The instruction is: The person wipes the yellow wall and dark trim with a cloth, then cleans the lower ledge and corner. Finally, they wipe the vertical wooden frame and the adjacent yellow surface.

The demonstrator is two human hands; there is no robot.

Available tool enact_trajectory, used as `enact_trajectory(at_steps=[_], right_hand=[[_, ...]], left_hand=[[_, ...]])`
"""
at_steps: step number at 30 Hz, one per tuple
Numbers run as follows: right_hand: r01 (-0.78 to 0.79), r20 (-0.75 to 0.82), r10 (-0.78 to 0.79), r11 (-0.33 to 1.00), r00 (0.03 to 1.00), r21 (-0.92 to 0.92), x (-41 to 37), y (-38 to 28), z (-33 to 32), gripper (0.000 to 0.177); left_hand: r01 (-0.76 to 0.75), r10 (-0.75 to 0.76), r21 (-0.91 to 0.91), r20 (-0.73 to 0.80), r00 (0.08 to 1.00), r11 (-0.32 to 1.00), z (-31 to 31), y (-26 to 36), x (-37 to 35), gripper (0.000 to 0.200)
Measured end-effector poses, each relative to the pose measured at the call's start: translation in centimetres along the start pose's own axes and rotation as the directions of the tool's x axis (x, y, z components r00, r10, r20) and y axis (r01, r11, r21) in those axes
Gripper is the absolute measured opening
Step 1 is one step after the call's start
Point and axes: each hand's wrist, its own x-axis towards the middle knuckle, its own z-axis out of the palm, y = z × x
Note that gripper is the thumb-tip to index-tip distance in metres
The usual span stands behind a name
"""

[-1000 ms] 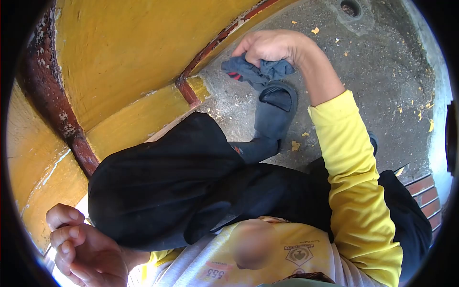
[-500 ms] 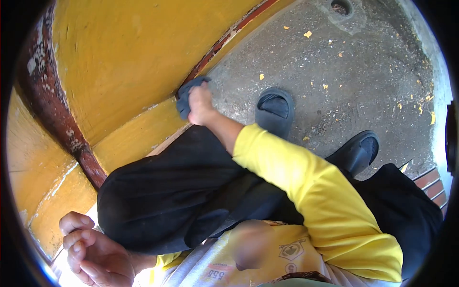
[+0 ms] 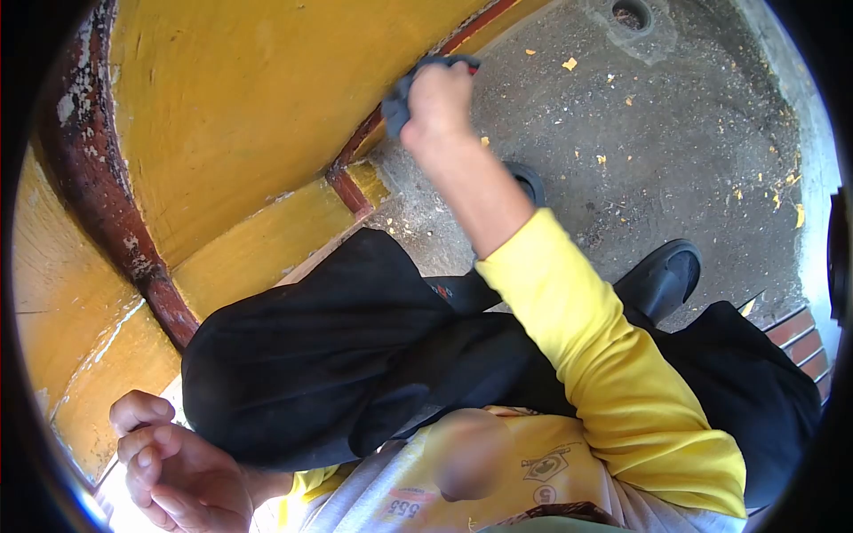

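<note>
My right hand is closed round a dark grey cloth. It presses the cloth against the dark red strip along the foot of the yellow wall. A small red spot shows by the fingertips, too little to name. At the lower left, my left hand rests beside my knee with its palm up and fingers loosely curled. Nothing shows in it.
Grey concrete floor with yellow flakes lies on the right, and a round drain hole sits at the top. My dark shoe stands on it. A thick peeling red post runs down the left.
My right hand has slid up and to the right along the red strip with the cloth, uncovering the lower corner of the strip. My left hand has stayed in place.
</note>
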Motion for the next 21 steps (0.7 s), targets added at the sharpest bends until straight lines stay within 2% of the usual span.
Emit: enact_trajectory(at_steps=[2, 4, 6, 8, 10, 13, 15, 17, 18, 19, 21], right_hand=[[0.149, -0.004, -0.150, 0.984, 0.989, -0.101, 0.2, 5.6, -0.6, 0.034], [0.146, 0.069, -0.130, 0.929, 0.989, -0.339, -2.1, 10.7, -1.6, 0.055], [0.113, 0.129, -0.058, 0.872, 0.990, -0.476, -3.9, 12.7, -2.2, 0.078], [0.038, 0.133, 0.034, 0.861, 0.991, -0.507, -3.1, 11.7, -2.6, 0.078], [0.228, 0.123, -0.192, 0.822, 0.974, -0.521, -3.3, 9.9, -1.7, 0.079], [0.299, 0.042, -0.301, 0.902, 0.953, -0.311, 0.9, 2.5, -0.8, 0.081], [0.405, 0.030, -0.407, 0.892, 0.913, -0.203, 2.9, -4.2, -0.1, 0.077], [0.533, 0.101, -0.523, 0.829, 0.846, -0.172, 2.3, -10.6, 0.3, 0.073], [0.609, 0.129, -0.596, 0.765, 0.793, -0.211, 2.5, -11.5, 0.6, 0.071], [0.714, 0.117, -0.739, 0.578, 0.664, -0.395, 6.1, -9.0, -0.2, 0.072], [0.686, 0.151, -0.703, 0.587, 0.695, -0.430, 6.3, -4.1, -1.0, 0.076]], left_hand=[[-0.013, 0.013, -0.027, 0.011, 1.000, 1.000, -0.1, 0.0, 0.1, 0.039], [-0.053, 0.053, -0.022, 0.015, 0.998, 0.998, 0.0, -0.1, 0.4, 0.039], [-0.073, 0.074, -0.024, 0.024, 0.997, 0.997, 0.2, 0.0, 0.8, 0.039], [-0.083, 0.083, -0.024, 0.023, 0.996, 0.996, 0.5, 0.2, 1.2, 0.039], [-0.108, 0.108, -0.023, 0.028, 0.994, 0.994, 0.7, 0.5, 1.2, 0.039], [-0.084, 0.087, -0.070, 0.041, 0.995, 0.994, 0.4, 0.4, 1.2, 0.039], [-0.064, 0.067, -0.074, 0.029, 0.997, 0.995, 0.4, 0.5, 1.0, 0.039], [-0.078, 0.078, -0.052, -0.012, 0.997, 0.996, 1.0, 0.3, 0.8, 0.038], [-0.073, 0.072, -0.048, -0.023, 0.997, 0.996, 1.0, 0.1, 0.9, 0.038], [-0.069, 0.067, -0.048, -0.038, 0.997, 0.996, 1.0, -0.1, 0.8, 0.038], [-0.075, 0.072, -0.060, -0.041, 0.997, 0.995, 0.9, 0.0, 0.6, 0.038]])
